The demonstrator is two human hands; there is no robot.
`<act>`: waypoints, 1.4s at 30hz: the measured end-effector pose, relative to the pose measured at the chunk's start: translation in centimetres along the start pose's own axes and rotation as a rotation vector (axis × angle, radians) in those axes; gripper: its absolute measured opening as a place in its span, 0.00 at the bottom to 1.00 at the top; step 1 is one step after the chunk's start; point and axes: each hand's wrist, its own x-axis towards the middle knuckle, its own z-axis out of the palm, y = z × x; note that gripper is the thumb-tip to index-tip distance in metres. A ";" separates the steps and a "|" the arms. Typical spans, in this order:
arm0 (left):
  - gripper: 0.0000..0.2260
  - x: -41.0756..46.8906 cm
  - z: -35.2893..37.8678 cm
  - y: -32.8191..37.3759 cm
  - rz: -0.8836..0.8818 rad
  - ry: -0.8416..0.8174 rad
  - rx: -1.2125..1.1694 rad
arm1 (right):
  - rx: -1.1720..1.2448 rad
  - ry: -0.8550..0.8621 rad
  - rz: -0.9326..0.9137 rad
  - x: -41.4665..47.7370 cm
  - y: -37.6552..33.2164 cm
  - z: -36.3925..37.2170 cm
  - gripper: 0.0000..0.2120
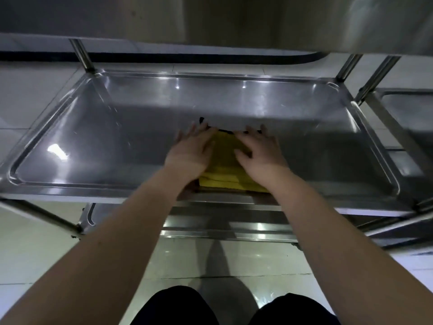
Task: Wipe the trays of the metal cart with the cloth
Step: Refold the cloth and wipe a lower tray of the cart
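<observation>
The folded yellow cloth (225, 160) lies at the centre of the frame, on the bottom of the shallow stainless-steel tray (93, 148), close to its near rim. It looks soft, light and limp, likely to bunch or skate on the slick metal, so flat pressure over its top should steer it better than a pinch at one edge. The left hand (193, 152) and the right hand (261, 152) both lie on it, fingers spread and fairly straight, pressing rather than clutching. A lower steel tray (222, 221) shows beneath, above the pale tiled floor (257, 261)
</observation>
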 end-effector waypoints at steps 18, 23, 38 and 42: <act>0.24 2.8 2.0 -5.0 -0.103 0.029 0.238 | -0.330 -0.128 0.167 12.9 0.3 2.3 0.28; 0.23 3.4 1.9 -4.9 -0.120 0.010 0.219 | -0.285 -0.151 0.169 11.0 0.0 2.2 0.29; 0.23 2.8 2.2 -5.8 -0.076 0.056 0.210 | -0.363 -0.131 0.295 0.6 9.2 -2.2 0.26; 0.23 3.1 2.2 -5.3 -0.088 0.039 0.219 | -0.363 -0.092 0.577 -1.1 19.3 -6.0 0.41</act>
